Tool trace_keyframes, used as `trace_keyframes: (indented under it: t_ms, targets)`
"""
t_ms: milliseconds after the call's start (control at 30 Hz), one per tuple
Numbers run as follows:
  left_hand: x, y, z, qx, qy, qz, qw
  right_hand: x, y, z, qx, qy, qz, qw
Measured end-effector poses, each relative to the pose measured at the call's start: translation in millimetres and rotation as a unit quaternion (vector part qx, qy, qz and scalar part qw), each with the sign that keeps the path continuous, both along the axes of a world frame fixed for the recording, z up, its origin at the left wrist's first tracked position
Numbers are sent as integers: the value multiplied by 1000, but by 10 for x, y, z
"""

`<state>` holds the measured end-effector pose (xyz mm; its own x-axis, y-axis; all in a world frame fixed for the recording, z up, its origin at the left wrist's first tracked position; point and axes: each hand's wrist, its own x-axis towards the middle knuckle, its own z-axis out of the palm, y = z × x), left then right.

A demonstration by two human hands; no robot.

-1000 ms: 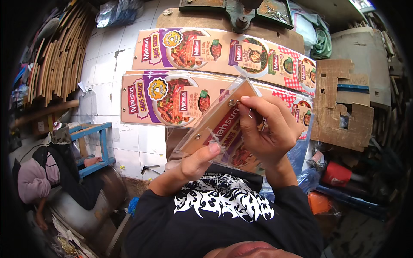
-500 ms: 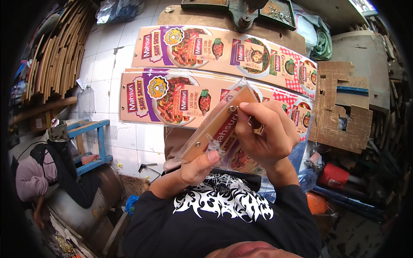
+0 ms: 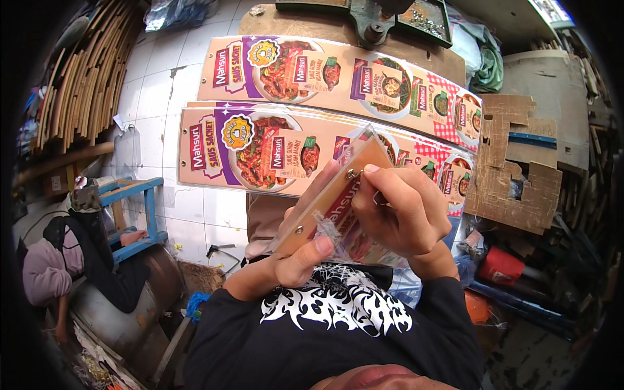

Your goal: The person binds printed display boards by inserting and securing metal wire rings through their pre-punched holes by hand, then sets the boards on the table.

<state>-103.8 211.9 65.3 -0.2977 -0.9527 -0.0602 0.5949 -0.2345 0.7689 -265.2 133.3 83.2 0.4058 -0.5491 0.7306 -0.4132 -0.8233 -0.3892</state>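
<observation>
My left hand (image 3: 302, 260) grips a tilted, plastic-covered printed card (image 3: 341, 201), thumb on its face and most fingers hidden behind. Two metal eyelets sit along the card's tan edge, the upper eyelet (image 3: 351, 174) and the lower eyelet (image 3: 299, 229). A tuft of crumpled clear plastic (image 3: 327, 227) stands by my left thumb. My right hand (image 3: 406, 208) is closed, its fingertips pinched right beside the upper eyelet. Something small and metallic shows among its fingers, too small to name. Beyond the card lie a nearer stack of long printed strips (image 3: 214, 170) and a farther stack (image 3: 234, 91).
A green metal press (image 3: 374, 29) and a tray of small metal parts (image 3: 422, 23) stand at the back. Cut cardboard (image 3: 513, 162) lies at right. At left are a blue frame (image 3: 151, 214), stacked boards (image 3: 91, 84) and another person's sleeve (image 3: 49, 279).
My right fingertips have shifted slightly at the upper eyelet, and the metallic bit shows differently among the fingers. More of my left hand shows behind the card's edge. The stacks stay put.
</observation>
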Motion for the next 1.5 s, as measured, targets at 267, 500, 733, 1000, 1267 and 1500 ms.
trace_keyframes:
  t_ms: [267, 500, 733, 1000, 1267, 1500]
  targets:
    - [-50, 27, -114, -54, -45, 28, 997, -60, -69, 25, -67, 52, 29, 996]
    - [-94, 90, -195, -64, -33, 69, 995, -116, -139, -12, -138, 56, 72, 986]
    - [-96, 37, -24, -53, -35, 32, 997, -183, -214, 6, -142, 68, 88, 984]
    - [-99, -45, 20, 23, 7, 20, 999, -229, -167, 55, -4, 4, 102, 995]
    - [-64, 26, -97, 40, 32, 27, 998, -167, -128, 9, 14, 2, 75, 997]
    - [16, 100, -183, 67, 87, -6, 994, -124, -129, 4, -27, 10, 53, 998]
